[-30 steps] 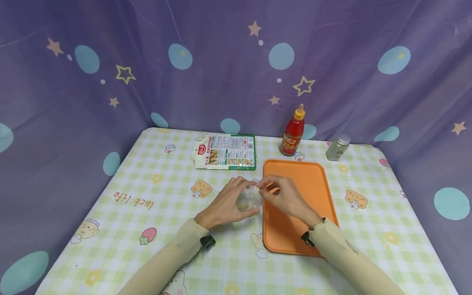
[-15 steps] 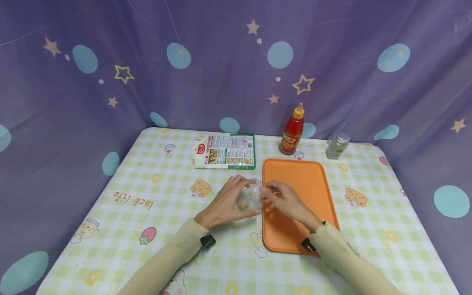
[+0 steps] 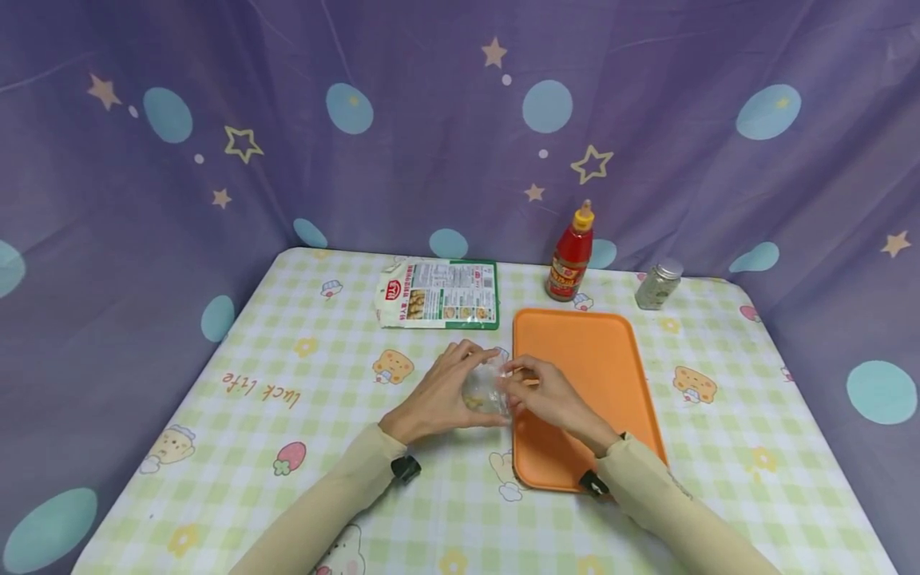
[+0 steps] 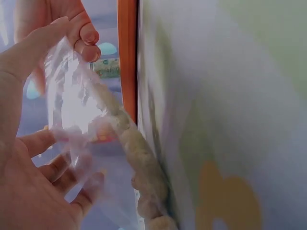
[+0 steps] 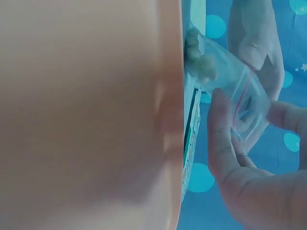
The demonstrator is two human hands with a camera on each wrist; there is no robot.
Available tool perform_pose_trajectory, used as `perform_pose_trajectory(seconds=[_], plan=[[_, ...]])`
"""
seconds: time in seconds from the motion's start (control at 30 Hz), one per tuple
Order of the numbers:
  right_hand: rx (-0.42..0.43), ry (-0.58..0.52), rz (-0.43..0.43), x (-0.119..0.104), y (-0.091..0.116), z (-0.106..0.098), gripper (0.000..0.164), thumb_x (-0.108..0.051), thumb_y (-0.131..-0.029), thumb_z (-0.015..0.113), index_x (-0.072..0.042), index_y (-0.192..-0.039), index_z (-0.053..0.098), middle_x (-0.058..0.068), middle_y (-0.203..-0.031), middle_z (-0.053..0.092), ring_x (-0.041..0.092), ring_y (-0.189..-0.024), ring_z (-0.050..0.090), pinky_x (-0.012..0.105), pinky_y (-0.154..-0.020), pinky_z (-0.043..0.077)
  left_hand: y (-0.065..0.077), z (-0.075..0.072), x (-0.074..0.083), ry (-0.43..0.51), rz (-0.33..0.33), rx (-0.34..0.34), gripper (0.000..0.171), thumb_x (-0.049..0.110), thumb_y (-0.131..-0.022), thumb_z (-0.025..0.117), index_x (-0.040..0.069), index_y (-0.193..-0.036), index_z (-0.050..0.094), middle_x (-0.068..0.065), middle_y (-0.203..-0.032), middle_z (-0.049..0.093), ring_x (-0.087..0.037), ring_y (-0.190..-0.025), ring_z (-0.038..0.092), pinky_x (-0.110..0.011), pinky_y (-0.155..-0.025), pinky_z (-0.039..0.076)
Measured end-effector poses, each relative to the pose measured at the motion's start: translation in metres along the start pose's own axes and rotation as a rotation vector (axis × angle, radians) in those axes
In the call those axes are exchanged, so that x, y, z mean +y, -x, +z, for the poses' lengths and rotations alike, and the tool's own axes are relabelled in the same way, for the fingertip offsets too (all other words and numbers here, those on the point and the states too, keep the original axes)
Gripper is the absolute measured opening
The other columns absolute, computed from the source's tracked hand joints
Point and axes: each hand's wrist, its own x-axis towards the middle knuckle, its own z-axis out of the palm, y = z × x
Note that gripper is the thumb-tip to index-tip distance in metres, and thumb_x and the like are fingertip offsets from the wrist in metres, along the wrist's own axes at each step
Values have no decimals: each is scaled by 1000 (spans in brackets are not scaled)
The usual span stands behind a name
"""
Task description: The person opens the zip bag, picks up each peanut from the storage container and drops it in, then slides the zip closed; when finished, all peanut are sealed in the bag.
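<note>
A clear zip bag (image 3: 483, 386) stands between my two hands, its red zip line (image 5: 243, 91) showing in the right wrist view. Pale lumpy pieces (image 4: 141, 158) lie along the bottom of the bag, close to the tablecloth. My left hand (image 3: 440, 397) holds the bag from the left, with thumb and fingers spread to either side of it. From the right, my right hand (image 3: 552, 396) pinches the bag near its mouth, above the left edge of the orange tray (image 3: 596, 343).
Behind the hands lies a white and green printed food packet (image 3: 449, 295). A red sauce bottle with a yellow cap (image 3: 570, 259) stands beyond the tray, and a small shaker jar (image 3: 657, 287) is to its right. A purple curtain (image 3: 431, 160) hangs around the table.
My right hand has slid slightly down along the bag's right edge, and the bag has changed shape a little. The left hand keeps its place.
</note>
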Motion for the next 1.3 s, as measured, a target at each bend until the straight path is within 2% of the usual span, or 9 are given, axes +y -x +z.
perform_pose_trajectory(seconds=[0.2,0.37,0.43,0.53,0.67,0.83,1.03,1.2,1.3], plan=[[6,-10,-56,0,-2,3,30,-9,-100,64,-1,-129,62,17,-110,72,20,-87,75,40,-78,62,-1,-6,-4,46,-42,-22,92,65,-80,82,20,-154,51,-1,-132,56,-18,-119,50,-39,-97,47],[5,-45,-60,-2,-3,4,31,-8,-100,65,-2,-131,62,18,-111,70,20,-83,74,42,-78,62,-2,-12,-12,75,-140,-70,72,66,-95,64,24,-153,52,4,-130,59,-16,-117,57,-41,-98,50],[9,-53,-61,-3,-3,3,31,-7,-100,66,-3,-130,62,17,-111,70,19,-82,73,42,-78,62,-2,-14,-16,81,-171,-97,61,64,-100,56,23,-145,59,5,-127,62,-15,-117,59,-41,-100,51],[9,-57,-76,-2,-3,2,31,-6,-99,66,-3,-130,63,18,-110,69,19,-81,73,42,-78,62,-1,-16,-23,81,-190,-127,48,60,-104,51,21,-126,69,4,-119,67,-15,-113,61,-40,-101,50],[16,-43,-90,-1,-3,-1,30,-5,-99,66,-3,-128,64,17,-109,69,18,-79,72,40,-74,61,-1,-18,-29,64,-189,-139,39,59,-103,55,24,-103,71,5,-104,69,-12,-100,62,-36,-94,51],[36,11,-128,1,-9,-6,28,-3,-97,64,0,-125,65,19,-107,69,18,-80,69,34,-70,58,0,-22,-33,76,-190,-153,32,54,-100,64,24,-91,67,6,-92,67,-10,-85,60,-31,-81,52],[64,128,-168,2,-21,-13,23,-2,-96,66,-2,-119,69,18,-106,73,19,-78,67,30,-66,55,3,-29,-36,115,-167,-193,27,41,-98,72,14,-99,69,1,-84,65,-9,-73,55,-26,-69,47],[63,216,-193,4,-32,-16,16,-8,-97,69,-5,-112,73,13,-103,74,16,-81,66,26,-69,53,5,-31,-37,143,-177,-219,32,37,-96,76,7,-108,71,-2,-84,65,-10,-72,56,-26,-70,47],[53,236,-218,3,-38,-16,13,-12,-98,71,-6,-109,75,11,-101,74,16,-81,66,26,-69,54,3,-29,-38,127,-184,-192,34,37,-95,77,7,-110,71,-4,-89,67,-12,-77,58,-27,-74,49]])
